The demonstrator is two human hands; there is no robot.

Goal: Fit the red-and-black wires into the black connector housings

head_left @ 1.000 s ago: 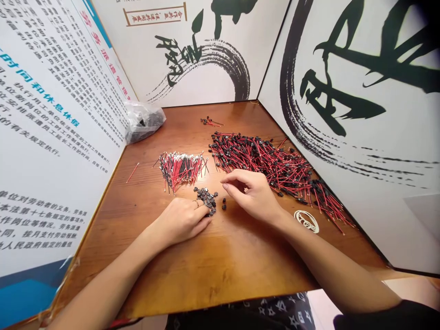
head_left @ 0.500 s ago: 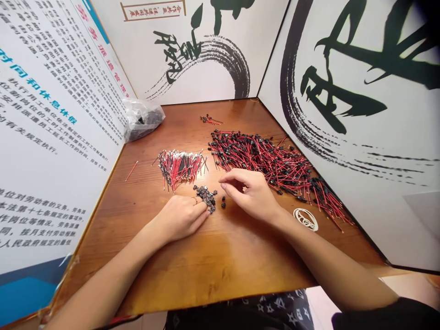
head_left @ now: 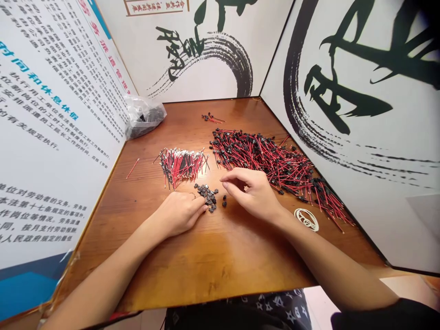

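Observation:
My left hand (head_left: 180,211) rests on the table with its fingers curled together. Its fingertips are at the left edge of a small heap of black plastic connector housings (head_left: 210,196); anything in them is hidden. Just right of that heap, my right hand (head_left: 253,191) is held with thumb and index finger close together. Whether something small sits between those fingertips cannot be made out. A couple of loose black housings (head_left: 224,200) lie between the two hands. Beyond my left hand is a bundle of loose red and black wires (head_left: 182,166) with bare metal ends.
A large pile of red and black wires with black connectors (head_left: 261,158) spreads along the right. Cream rubber bands (head_left: 306,220) lie near my right forearm. A clear plastic bag (head_left: 144,117) stands back left. Several wired connectors (head_left: 212,119) lie farther back; panels (head_left: 220,68) enclose the table.
My left hand has drawn slightly back from the heap of housings, its fingers still curled. My right hand keeps nearly the same place and pose. The camera view has shifted a little.

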